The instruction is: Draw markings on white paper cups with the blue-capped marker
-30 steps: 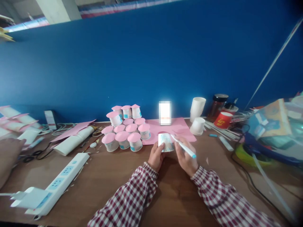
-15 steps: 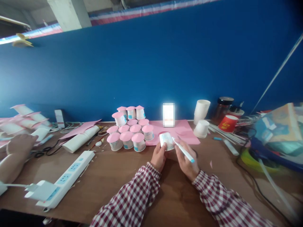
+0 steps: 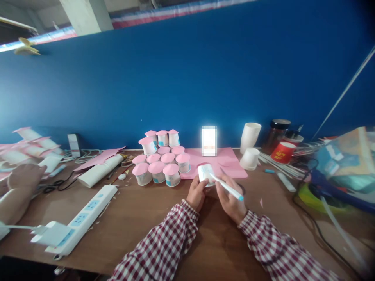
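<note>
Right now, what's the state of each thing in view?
left hand: shut on paper cup, held tilted
right hand: shut on pen, tip at the paper cup
pink-topped cups: upright, clustered
jar: lid on
power strip: one plug in
white cup: upside down

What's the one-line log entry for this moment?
left hand: holds paper cup, tilted | right hand: holds pen, tip against cup | nearby: pink-topped cups, pink sheet | surface: wooden table
</note>
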A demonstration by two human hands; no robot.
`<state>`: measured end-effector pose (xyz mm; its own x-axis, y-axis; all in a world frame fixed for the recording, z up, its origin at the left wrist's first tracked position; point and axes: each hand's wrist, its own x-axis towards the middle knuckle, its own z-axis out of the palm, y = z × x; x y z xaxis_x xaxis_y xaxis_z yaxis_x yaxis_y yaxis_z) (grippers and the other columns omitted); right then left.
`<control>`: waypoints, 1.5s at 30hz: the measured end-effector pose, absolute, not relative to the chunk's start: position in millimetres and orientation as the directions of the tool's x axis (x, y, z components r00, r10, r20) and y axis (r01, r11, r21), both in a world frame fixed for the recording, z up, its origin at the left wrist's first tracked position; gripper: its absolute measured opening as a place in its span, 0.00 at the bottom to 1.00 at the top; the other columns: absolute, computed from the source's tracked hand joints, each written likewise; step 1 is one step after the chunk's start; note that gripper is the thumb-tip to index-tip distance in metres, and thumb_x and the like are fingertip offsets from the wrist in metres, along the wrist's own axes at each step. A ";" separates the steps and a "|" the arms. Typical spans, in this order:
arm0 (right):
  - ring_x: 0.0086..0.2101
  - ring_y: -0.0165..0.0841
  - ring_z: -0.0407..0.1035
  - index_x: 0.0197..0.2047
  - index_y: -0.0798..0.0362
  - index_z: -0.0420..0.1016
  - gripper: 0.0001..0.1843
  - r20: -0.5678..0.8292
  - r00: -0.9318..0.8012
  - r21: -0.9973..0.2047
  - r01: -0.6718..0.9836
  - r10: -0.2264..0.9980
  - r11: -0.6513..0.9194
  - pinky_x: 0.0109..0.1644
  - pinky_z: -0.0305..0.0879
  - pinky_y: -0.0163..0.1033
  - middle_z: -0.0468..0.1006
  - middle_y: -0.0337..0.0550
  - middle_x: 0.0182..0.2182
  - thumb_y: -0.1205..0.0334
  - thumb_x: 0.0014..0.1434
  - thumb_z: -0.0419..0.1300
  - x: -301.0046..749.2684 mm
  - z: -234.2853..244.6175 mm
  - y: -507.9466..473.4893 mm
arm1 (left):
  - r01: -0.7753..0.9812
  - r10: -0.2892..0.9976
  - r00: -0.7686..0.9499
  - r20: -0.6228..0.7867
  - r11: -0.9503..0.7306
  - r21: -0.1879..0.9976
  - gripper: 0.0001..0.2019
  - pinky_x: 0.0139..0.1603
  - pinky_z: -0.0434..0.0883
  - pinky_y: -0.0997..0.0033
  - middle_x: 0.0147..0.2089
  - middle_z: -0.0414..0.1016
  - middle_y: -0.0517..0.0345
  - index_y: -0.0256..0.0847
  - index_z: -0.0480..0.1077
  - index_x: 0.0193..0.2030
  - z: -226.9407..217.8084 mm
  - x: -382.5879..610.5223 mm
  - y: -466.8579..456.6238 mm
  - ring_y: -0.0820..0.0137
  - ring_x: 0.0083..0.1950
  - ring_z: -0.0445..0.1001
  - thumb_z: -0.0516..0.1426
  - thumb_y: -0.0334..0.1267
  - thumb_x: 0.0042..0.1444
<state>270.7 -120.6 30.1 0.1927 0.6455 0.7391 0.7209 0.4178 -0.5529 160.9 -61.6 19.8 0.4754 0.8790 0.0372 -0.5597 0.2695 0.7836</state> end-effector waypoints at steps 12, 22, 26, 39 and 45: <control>0.37 0.35 0.71 0.42 0.52 0.69 0.09 0.758 0.168 -0.502 0.767 0.630 0.399 0.42 0.69 0.41 0.75 0.45 0.35 0.61 0.61 0.51 273.2 29.3 -118.4 | -0.520 0.876 0.482 0.016 0.271 0.810 0.15 0.44 0.67 0.67 0.41 0.74 0.51 0.36 0.69 0.43 20.9 162.1 -63.0 0.67 0.41 0.72 0.60 0.37 0.47; 0.36 0.34 0.70 0.41 0.52 0.68 0.07 0.759 0.184 -0.501 0.778 0.625 0.379 0.42 0.68 0.41 0.75 0.45 0.34 0.62 0.60 0.52 273.2 31.4 -118.8 | -0.533 0.874 0.485 0.026 0.272 0.801 0.13 0.45 0.68 0.64 0.40 0.74 0.53 0.36 0.69 0.41 19.7 161.9 -62.8 0.67 0.41 0.72 0.60 0.36 0.47; 0.35 0.35 0.71 0.40 0.52 0.69 0.08 0.766 0.195 -0.493 0.790 0.612 0.364 0.42 0.69 0.41 0.75 0.45 0.33 0.60 0.60 0.52 273.5 31.8 -118.9 | -0.521 0.866 0.500 0.037 0.267 0.811 0.14 0.46 0.68 0.63 0.42 0.74 0.51 0.36 0.69 0.42 20.0 161.6 -62.7 0.65 0.43 0.72 0.59 0.36 0.48; 0.36 0.35 0.71 0.41 0.52 0.69 0.07 0.755 0.202 -0.508 0.782 0.624 0.362 0.43 0.68 0.41 0.75 0.45 0.34 0.61 0.60 0.52 274.6 29.5 -118.5 | -0.522 0.860 0.506 0.057 0.253 0.815 0.14 0.49 0.67 0.61 0.42 0.75 0.51 0.36 0.69 0.42 21.3 161.6 -64.0 0.64 0.44 0.73 0.59 0.36 0.48; 0.36 0.35 0.71 0.40 0.52 0.68 0.07 0.750 0.195 -0.508 0.783 0.632 0.360 0.43 0.68 0.41 0.75 0.45 0.34 0.62 0.60 0.52 274.5 31.0 -118.8 | -0.523 0.869 0.493 0.041 0.258 0.813 0.13 0.48 0.66 0.62 0.39 0.75 0.53 0.36 0.69 0.41 20.7 161.7 -63.5 0.66 0.41 0.72 0.59 0.35 0.48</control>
<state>274.5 -118.8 31.0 0.1954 0.6320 0.7500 0.7825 0.3605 -0.5076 161.7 -63.5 20.7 0.4927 0.8692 0.0412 -0.5226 0.2577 0.8127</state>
